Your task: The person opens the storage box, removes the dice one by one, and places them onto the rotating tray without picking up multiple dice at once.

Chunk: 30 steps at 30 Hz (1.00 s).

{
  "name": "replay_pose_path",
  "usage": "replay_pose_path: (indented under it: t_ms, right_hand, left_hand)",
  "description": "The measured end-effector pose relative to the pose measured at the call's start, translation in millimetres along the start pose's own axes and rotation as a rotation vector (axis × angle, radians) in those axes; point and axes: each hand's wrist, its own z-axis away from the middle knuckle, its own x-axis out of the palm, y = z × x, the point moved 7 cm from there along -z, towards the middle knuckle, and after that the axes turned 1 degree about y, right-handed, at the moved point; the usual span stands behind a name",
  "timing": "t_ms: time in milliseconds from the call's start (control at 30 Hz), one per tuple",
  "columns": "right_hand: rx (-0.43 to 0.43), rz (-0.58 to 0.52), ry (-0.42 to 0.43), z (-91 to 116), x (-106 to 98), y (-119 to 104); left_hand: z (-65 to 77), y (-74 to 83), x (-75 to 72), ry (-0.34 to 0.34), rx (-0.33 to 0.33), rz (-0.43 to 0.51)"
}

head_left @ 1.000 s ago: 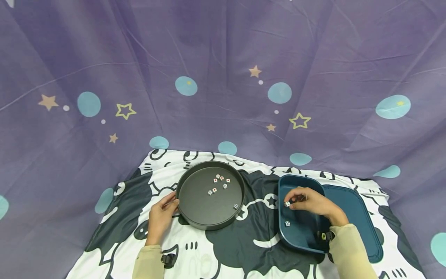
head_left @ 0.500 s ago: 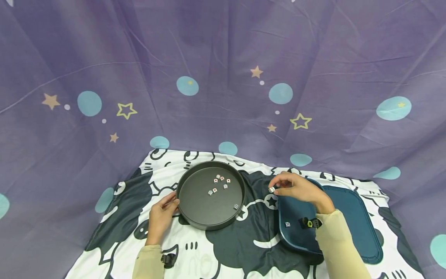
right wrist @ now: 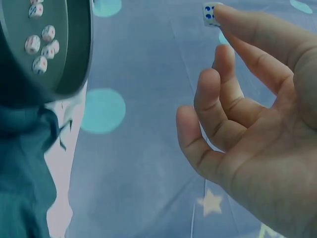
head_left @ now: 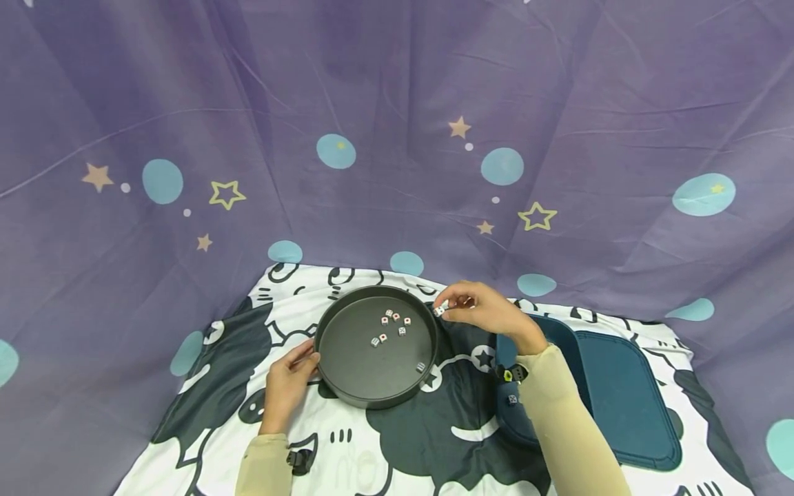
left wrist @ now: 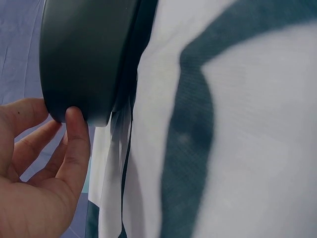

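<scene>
A round dark pan point(head_left: 360, 375) with a raised wall lies on the patterned cloth. Several white dice point(head_left: 402, 331) are scattered inside it. My left hand point(head_left: 288, 386) holds the pan's left side; in the left wrist view its thumb and bent fingers touch the outer wall point(left wrist: 84, 64). Just beyond the pan's right rim, my right hand point(head_left: 484, 310) pinches a die point(right wrist: 210, 15) between thumb and forefinger, its blue pips facing the wrist camera. The other fingers of that hand are loosely bent. Below the right forearm, another die point(head_left: 512, 399) lies in a blue tub point(head_left: 561, 337), partly hidden by the sleeve.
A flat blue lid point(head_left: 633, 406) lies at the right, against the tub. The cloth point(head_left: 347, 455) under everything is black and white with cartoon figures. A purple curtain point(head_left: 397, 207) with stars and dots hangs behind.
My right hand has lifted the pinched die out of the blue tub and carried it left and away from me to the pan's right rim. The left hand and pan have stayed in place.
</scene>
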Motion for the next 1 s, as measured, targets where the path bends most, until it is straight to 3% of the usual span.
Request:
replay_pose_path:
  t_ms: [400,800,1000]
  right_hand:
    - [-0.043,0.012,-0.02,-49.7,29.1,-8.7]
    - [-0.003,-0.027,-0.038,-69.7,51.3,-7.8]
    - [-0.028,-0.067,-0.057,-78.4,61.1,-9.5]
  left_hand:
    - [-1.5,0.0,-2.3,-0.003,-0.001,0.023]
    - [-0.6,-1.7,-1.9,0.001,-0.003,0.02]
    - [0.0,-1.8,-1.4,0.007,0.002,0.008]
